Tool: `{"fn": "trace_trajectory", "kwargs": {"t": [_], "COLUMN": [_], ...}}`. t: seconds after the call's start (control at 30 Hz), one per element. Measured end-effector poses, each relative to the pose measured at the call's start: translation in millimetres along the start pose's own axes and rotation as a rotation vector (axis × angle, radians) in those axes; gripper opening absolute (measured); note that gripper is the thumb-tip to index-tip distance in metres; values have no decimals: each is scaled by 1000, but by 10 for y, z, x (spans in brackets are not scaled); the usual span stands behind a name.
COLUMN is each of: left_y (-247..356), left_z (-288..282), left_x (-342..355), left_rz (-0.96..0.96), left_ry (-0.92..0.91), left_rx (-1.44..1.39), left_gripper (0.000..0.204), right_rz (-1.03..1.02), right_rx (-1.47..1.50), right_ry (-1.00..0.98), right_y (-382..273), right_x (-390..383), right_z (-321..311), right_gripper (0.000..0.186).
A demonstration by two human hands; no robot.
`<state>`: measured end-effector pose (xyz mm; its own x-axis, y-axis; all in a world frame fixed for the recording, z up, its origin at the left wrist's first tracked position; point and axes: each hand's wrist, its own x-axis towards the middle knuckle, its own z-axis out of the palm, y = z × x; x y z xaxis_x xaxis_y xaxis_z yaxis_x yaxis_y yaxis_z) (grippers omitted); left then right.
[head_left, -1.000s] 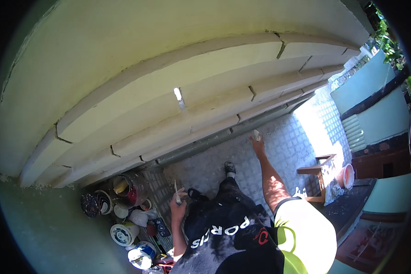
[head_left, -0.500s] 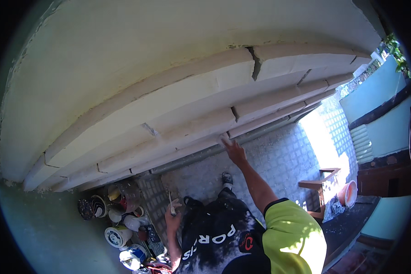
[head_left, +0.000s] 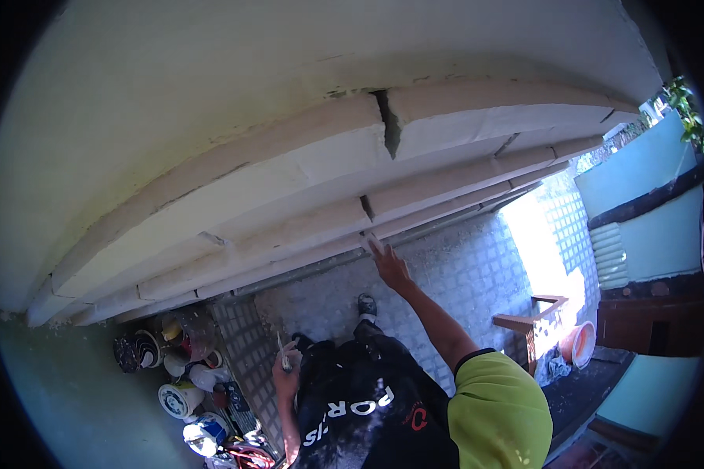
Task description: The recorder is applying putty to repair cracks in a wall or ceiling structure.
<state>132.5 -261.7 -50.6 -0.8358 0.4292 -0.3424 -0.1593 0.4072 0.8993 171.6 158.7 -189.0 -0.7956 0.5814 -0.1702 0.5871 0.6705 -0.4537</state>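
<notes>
My left hand (head_left: pixel 283 372), low near my body, holds a thin scraper-like tool (head_left: pixel 284 356) with pale material on it, blade pointing up. My right hand (head_left: pixel 391 267) is raised to a lower band of the cream, stepped plaster moulding (head_left: pixel 313 156), fingers closed on a small pale piece (head_left: pixel 374 242), too indistinct to identify, at a short dark gap in that band. A wider crack (head_left: pixel 387 125) splits the upper band above. My legs and shoes (head_left: pixel 368 309) show below on the floor.
Buckets (head_left: pixel 178 400) and clutter crowd the lower left beside a green wall (head_left: pixel 70 375). A tiled floor (head_left: pixel 461 258) lies beneath. At right are a wooden stool (head_left: pixel 524 320), an orange bucket (head_left: pixel 579 344), a low dark ledge (head_left: pixel 587 383) and turquoise walls (head_left: pixel 633 172) with leaves above.
My right hand has risen from out over the floor to the moulding, then shifted slightly left along with the view. My left hand still holds the tool low.
</notes>
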Motion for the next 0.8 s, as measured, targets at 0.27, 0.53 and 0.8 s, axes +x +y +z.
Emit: {"fn": "trace_trajectory", "kwargs": {"t": [0.27,0.53,0.8], "left_y": [77,379,258], "left_z": [164,351,338], "left_x": [129,112,-45], "left_rz": [40,-57,-21], "left_ry": [-39,-52,-7], "left_rx": [23,48,49], "left_gripper": [41,47,45], "right_rz": [28,241,608], "right_rx": [-314,-207,-158], "right_ry": [112,132,247], "right_y": [1782,1905,2763], "right_x": [245,223,623], "right_z": [-1285,-1171,-1693], "right_gripper": [62,66,64]}}
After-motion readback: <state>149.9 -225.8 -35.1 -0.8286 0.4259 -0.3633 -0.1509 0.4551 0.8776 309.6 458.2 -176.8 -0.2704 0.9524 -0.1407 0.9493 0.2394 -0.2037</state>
